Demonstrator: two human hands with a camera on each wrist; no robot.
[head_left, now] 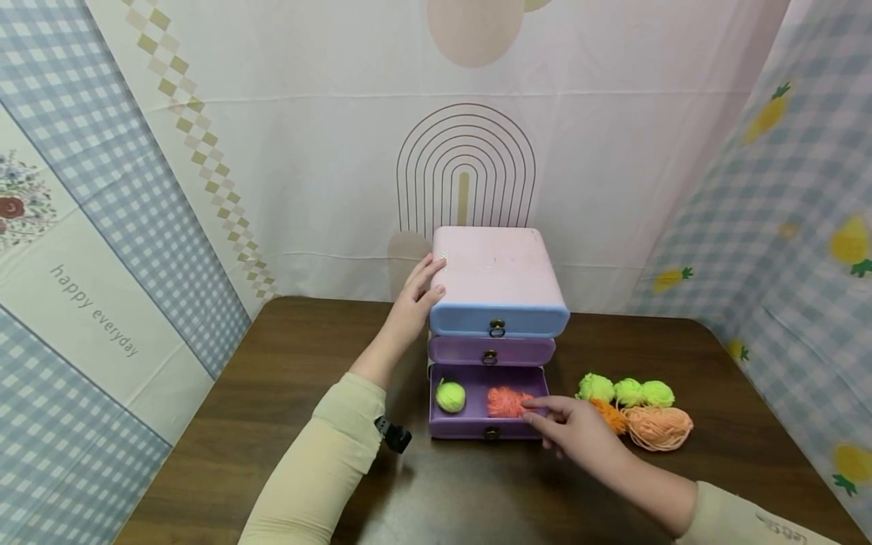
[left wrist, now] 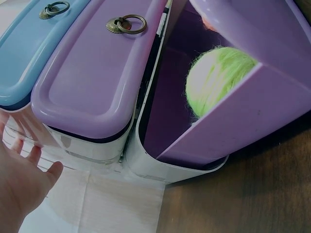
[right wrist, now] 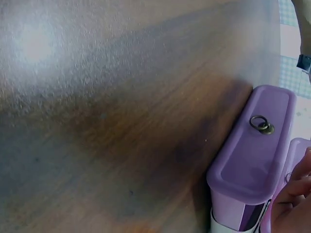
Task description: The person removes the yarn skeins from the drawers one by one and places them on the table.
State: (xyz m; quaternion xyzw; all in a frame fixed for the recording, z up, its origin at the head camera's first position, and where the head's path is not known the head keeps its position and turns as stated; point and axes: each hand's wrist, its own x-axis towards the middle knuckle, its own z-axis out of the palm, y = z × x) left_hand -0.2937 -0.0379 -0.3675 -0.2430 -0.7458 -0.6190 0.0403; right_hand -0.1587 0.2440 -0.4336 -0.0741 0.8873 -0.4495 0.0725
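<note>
A small drawer cabinet (head_left: 493, 265) with a pink top stands on the table, its bottom purple drawer (head_left: 466, 430) pulled out. In that drawer lie a lime-green yarn ball (head_left: 450, 397) on the left and a coral yarn skein (head_left: 506, 402) on the right. My right hand (head_left: 579, 431) reaches over the drawer's right side, thumb and index finger pinching the skein's right end. The right wrist view shows only part of this hand (right wrist: 294, 199), beside the drawer front. My left hand (head_left: 413, 299) rests on the cabinet's upper left side, fingers spread and relaxed.
Right of the cabinet lie several green yarn balls (head_left: 628, 391), an orange yarn bundle (head_left: 608, 415) and a peach skein (head_left: 658, 428). The blue top drawer (head_left: 470, 321) and purple middle drawer (head_left: 456, 351) have ring pulls. Patterned cloth (head_left: 327, 166) hangs behind the brown table (head_left: 272, 393).
</note>
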